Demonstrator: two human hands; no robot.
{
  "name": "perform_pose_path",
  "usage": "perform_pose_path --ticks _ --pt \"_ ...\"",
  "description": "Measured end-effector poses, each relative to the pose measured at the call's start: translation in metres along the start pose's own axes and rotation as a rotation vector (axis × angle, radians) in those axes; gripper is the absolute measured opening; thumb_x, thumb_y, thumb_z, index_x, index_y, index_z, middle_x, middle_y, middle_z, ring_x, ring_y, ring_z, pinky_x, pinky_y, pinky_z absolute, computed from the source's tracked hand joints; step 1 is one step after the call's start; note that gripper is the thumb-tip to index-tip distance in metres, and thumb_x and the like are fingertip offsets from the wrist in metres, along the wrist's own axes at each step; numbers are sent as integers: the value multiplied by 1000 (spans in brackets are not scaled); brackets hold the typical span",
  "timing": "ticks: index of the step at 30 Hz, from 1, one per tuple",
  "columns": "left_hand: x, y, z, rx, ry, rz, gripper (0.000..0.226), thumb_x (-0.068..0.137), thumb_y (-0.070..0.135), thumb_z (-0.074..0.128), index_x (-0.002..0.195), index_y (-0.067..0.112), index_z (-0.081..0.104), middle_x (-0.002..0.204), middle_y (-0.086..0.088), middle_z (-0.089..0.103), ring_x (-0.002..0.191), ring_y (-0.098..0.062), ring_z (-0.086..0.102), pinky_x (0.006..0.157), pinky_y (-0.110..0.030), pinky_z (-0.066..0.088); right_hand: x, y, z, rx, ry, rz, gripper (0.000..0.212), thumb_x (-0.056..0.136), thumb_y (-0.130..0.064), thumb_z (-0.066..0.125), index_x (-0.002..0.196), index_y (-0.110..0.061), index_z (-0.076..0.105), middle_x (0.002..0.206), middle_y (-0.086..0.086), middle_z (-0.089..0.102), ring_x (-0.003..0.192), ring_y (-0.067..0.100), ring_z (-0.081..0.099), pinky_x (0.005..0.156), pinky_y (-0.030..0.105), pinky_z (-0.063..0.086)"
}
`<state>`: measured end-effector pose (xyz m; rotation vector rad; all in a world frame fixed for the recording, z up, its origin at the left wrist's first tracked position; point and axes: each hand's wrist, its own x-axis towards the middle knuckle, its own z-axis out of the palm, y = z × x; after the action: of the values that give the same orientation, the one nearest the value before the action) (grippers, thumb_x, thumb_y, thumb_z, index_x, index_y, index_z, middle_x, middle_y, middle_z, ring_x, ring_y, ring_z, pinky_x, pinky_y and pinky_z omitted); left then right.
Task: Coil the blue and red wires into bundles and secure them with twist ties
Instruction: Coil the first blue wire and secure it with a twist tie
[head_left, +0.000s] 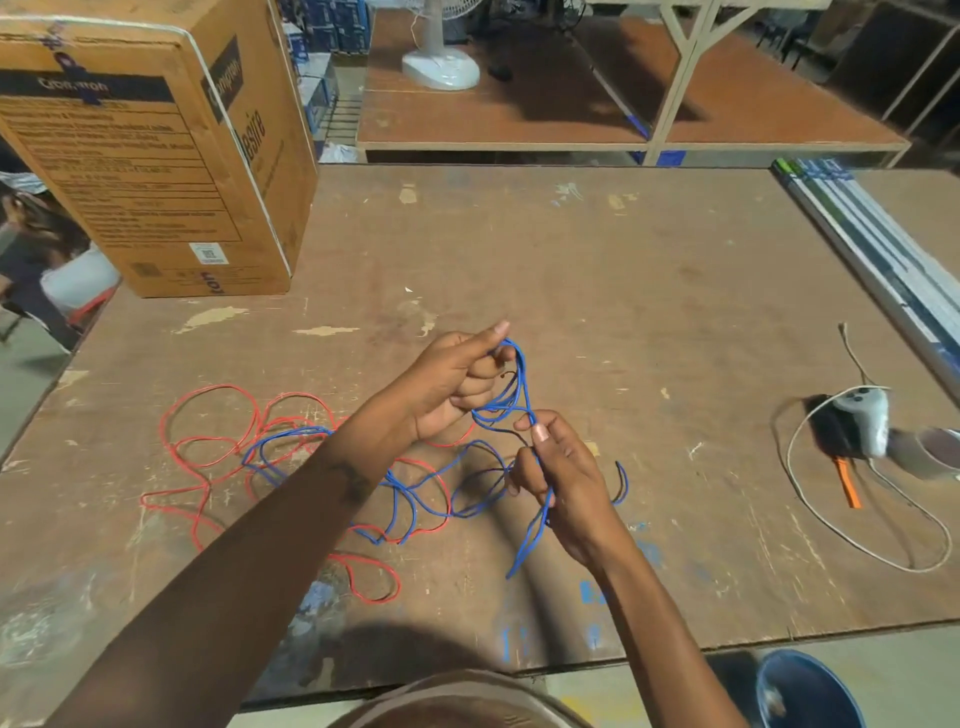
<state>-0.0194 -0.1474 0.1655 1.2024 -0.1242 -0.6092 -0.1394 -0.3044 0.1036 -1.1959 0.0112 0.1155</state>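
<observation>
Above the worktop (649, 291), my left hand (452, 384) and right hand (561, 478) both grip loops of the blue wire (519, 384), held up between them. Its slack trails down left onto the board, tangled with the red wire (208, 441). Behind sits a cardboard box (156, 156).

I look down on a worn, scuffed brown plywood worktable (649, 270). A printed brown cardboard box (156, 156) stands on its far left corner. Beyond it is a second brown-topped bench (519, 114) with a cream frame, carrying a white fan base (441, 65).
</observation>
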Motion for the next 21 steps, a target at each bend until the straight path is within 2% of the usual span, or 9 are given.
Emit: perform_pose_path --ticks 3,6,8,10,12,14,17,19,21 --pt "0 -11 0 113 64 44 40 111 33 53 81 9 65 50 11 20 37 -3 14 43 -25 7 -1 -9 -19 169 -129 209 20 112 -26 50 105 -12 62 53 -4 28 40 8 24 40 21 35" --pt "-4 -13 1 251 134 107 40 111 31 54 80 8 64 47 11 25 38 -4 17 40 -20 16 -8 -17 -37 408 -173 424 16 106 -20 62 113 -10 72 66 1 44 41 4 19 33 15 19" --pt "-4 -7 -4 509 199 186 41 110 31 56 76 11 67 42 12 35 38 -2 28 44 -18 27 -7 -17 -46 189 -108 410 26 107 -21 58 118 -10 78 76 4 55 46 8 16 35 17 14" --pt "-2 -4 -15 891 266 283 41 109 38 58 73 22 70 45 14 50 43 -3 43 53 -17 33 -7 -18 -51 -195 -81 296 28 106 -27 58 116 -17 83 72 3 60 47 12 19 40 21 15" --pt "1 -8 -27 1102 349 350 40 107 44 59 70 32 67 52 17 58 54 0 53 61 -19 38 -4 -23 -56 -396 -29 192 26 108 -26 60 115 -21 84 69 2 60 45 13 24 42 21 20" --pt "5 -17 -30 1140 446 371 40 107 45 59 70 30 68 53 17 58 58 4 55 65 -24 40 -3 -28 -56 -728 88 -46 21 110 -22 62 109 -24 83 75 -5 67 49 16 42 47 24 34" --pt "13 -26 -28 1086 523 296 43 108 44 57 75 21 74 52 18 57 59 -2 56 68 -31 38 -9 -15 -46 -1327 306 -554 12 108 -18 67 112 -19 78 105 -5 74 85 15 71 70 35 57" --pt "15 -27 -29 1023 529 230 46 109 43 56 80 15 78 50 18 57 60 -8 58 68 -32 41 -11 -2 -41 -1337 237 -766 16 104 -4 67 117 -7 77 117 6 73 113 22 71 93 38 58" --pt "16 -24 -30 933 528 194 45 109 41 57 80 15 78 43 17 51 49 -4 49 60 -27 37 -12 2 -33 -1153 50 -745 21 102 9 63 115 -2 74 118 7 70 119 23 68 99 41 56"
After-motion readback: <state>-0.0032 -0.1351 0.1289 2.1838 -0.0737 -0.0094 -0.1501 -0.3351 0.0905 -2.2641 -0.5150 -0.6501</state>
